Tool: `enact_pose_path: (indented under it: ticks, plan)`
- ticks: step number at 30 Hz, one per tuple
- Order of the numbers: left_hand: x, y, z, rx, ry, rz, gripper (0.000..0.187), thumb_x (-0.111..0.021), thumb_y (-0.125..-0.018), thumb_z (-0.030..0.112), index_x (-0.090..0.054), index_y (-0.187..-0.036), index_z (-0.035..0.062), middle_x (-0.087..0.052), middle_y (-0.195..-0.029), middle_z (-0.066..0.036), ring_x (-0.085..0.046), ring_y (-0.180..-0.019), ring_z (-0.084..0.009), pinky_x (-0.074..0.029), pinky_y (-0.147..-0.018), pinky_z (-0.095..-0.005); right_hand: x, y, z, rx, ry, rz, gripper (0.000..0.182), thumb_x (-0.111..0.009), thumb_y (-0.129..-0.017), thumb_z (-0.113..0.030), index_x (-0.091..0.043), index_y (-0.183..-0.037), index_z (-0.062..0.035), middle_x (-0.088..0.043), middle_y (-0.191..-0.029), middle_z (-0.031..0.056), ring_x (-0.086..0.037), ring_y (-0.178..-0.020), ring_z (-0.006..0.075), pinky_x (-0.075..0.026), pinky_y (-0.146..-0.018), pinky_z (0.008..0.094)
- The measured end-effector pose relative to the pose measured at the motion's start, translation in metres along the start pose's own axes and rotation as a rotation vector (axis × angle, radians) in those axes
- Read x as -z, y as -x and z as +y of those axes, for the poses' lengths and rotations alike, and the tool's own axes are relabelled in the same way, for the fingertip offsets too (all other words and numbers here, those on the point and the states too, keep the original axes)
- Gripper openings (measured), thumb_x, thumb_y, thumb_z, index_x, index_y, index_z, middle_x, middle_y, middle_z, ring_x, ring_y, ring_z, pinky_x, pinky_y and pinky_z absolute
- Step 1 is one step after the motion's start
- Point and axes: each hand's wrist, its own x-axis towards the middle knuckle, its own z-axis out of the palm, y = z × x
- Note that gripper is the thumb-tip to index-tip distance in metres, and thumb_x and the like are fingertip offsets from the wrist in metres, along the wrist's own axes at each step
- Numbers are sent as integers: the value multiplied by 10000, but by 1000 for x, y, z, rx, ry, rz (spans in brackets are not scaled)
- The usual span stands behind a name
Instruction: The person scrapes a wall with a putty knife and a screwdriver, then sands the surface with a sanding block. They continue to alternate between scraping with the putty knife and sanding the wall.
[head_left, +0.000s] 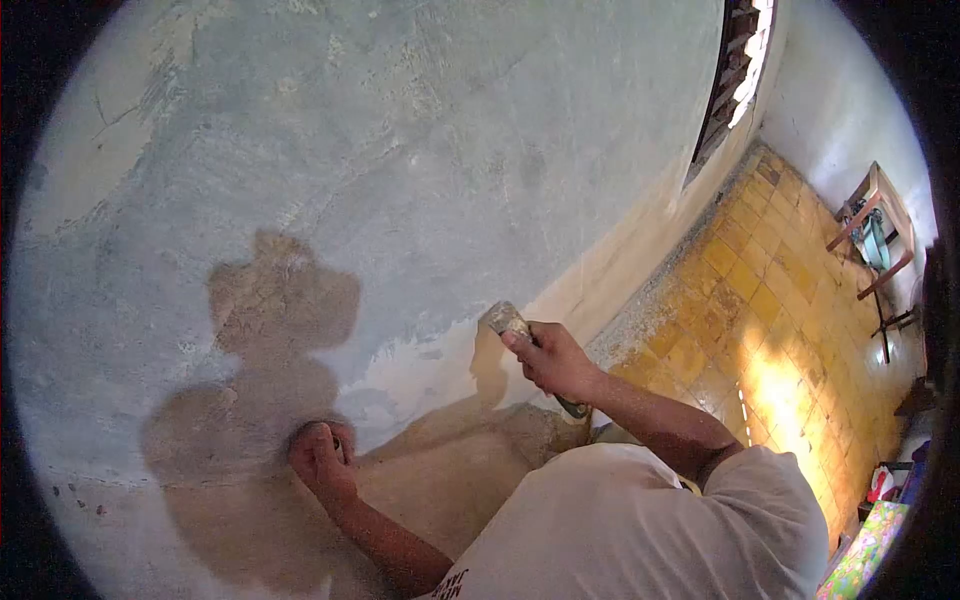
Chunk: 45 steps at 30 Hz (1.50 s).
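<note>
Landmark: the wall (430, 180), patchy grey and pale. Right hand (558, 362) clamped around a scraper (508, 320), which sits close against the wall; contact of the blade uncertain. Left hand (322, 462) at the wall too, fingers curled inward; cannot tell whether they grip anything. Dark shadow (285, 300) on the wall. Yellow tiled floor (715, 275) along the wall's foot. Wooden stool (897, 210) well apart from the wall.

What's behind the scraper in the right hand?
The wall, grey with paler patches, shows around the scraper, with a shadow beside it. Whatever the scraper and right hand cover cannot be seen.
</note>
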Motion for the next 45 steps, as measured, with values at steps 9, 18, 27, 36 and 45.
enact_pose_path:
  ticks: [9, 18, 27, 36, 45]
  plan:
    - [-2, 0, 8, 17, -65, -5, 393, -553, -866, 306, -535, -568, 49, -466, -503, -5, -368, -411, -77, -248, -358, -241, -5, -9, 2, -12, -5, 56, 388, -477, -928, -401, -436, -729, -70, -411, -509, -24, -396, -400, 59, -352, -343, 236]
    - [3, -2, -3, 2, 57, -49, 366, -567, -864, 273, -546, -585, 36, -496, -521, -14, -373, -394, -86, -259, -344, -246, 6, 6, 39, 2, -43, 59, 331, -478, -937, -349, -466, -762, -68, -419, -529, -24, -389, -411, 52, -346, -349, 232]
    - [-2, 1, 0, 56, 15, 29, 352, -570, -855, 271, -566, -601, 28, -499, -529, -15, -384, -398, -89, -272, -349, -239, -5, 2, -3, 198, -12, 66, 358, -482, -933, -363, -454, -729, -71, -420, -527, -32, -400, -430, 42, -347, -362, 231]
    - [-4, -3, 2, 6, 17, 8, 343, -570, -845, 269, -563, -600, 29, -487, -522, -11, -387, -412, -85, -260, -344, -241, -1, -17, 8, -7, -17, 36, 365, -471, -936, -378, -449, -735, -74, -428, -521, -25, -406, -412, 51, -360, -361, 235]
    - [2, -1, -5, 33, -37, -11, 392, -565, -868, 309, -547, -586, 36, -466, -504, 3, -375, -414, -73, -249, -368, -238, 5, 13, 42, 69, 26, 71, 369, -477, -930, -386, -443, -726, -80, -416, -516, -30, -402, -416, 50, -352, -355, 229]
